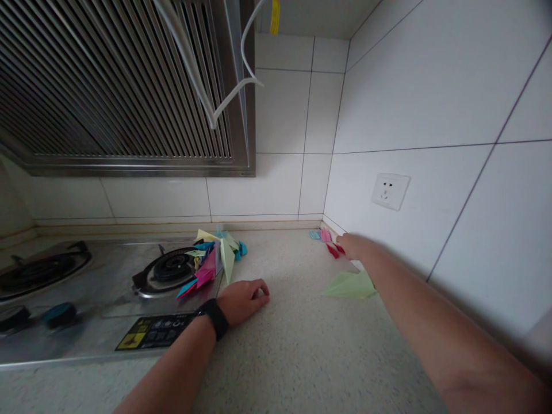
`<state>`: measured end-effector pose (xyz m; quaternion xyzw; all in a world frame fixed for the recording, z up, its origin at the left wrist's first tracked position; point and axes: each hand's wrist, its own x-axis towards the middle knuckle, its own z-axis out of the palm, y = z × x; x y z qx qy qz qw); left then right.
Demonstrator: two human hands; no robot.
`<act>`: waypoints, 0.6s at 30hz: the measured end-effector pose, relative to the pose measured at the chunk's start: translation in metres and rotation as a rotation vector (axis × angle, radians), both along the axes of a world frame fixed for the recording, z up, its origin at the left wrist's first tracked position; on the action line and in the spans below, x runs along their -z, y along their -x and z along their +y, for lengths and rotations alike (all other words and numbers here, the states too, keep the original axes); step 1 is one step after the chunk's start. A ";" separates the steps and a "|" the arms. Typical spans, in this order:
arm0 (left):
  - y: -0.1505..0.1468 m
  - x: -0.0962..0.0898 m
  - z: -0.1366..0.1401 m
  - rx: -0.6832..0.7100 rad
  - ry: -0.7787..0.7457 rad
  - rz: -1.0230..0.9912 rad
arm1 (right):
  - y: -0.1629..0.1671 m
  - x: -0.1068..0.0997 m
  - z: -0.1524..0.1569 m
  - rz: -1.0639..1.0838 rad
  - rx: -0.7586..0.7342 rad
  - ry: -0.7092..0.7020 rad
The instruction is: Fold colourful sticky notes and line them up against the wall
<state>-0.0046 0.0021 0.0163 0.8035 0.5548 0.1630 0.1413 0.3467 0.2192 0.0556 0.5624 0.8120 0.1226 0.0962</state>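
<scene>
Over the counter, my left hand [244, 302], with a black band at the wrist, hangs with curled fingers and nothing visible in them. Left of it is a pile of folded coloured papers: a pale green paper plane [227, 259], a magenta folded paper [207, 269] and several blue and yellow ones, partly over the stove edge. My right hand [351, 245] reaches to the back corner, its fingers closed at a red folded paper [333, 249]; the fingertips are partly hidden. Pink [325, 234] and light blue folded papers [314, 234] lie beside it. Under my right forearm is a light green paper plane [350, 285].
A steel gas stove [107, 287] with burners and knobs takes up the left. Above it hangs a range hood [129, 86], with a white cable [235, 89] dangling in front. The white tiled wall [431, 103] at right carries a power socket [391, 191].
</scene>
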 end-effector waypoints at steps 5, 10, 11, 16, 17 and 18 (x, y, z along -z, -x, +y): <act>0.000 0.000 0.001 0.006 0.008 0.007 | 0.003 -0.002 -0.004 0.010 0.004 -0.015; 0.000 -0.002 -0.001 0.000 0.008 0.020 | 0.007 -0.001 -0.007 0.037 0.045 -0.046; -0.001 -0.002 -0.002 -0.001 0.005 0.022 | 0.008 0.000 -0.006 0.043 0.058 -0.051; -0.002 -0.003 -0.002 -0.026 0.005 0.038 | 0.008 0.003 -0.003 0.072 0.122 -0.067; -0.002 -0.003 -0.002 -0.024 0.006 0.037 | 0.008 0.003 -0.003 0.078 0.141 -0.069; -0.002 -0.002 -0.001 -0.020 0.008 0.034 | 0.008 0.004 -0.002 0.084 0.159 -0.072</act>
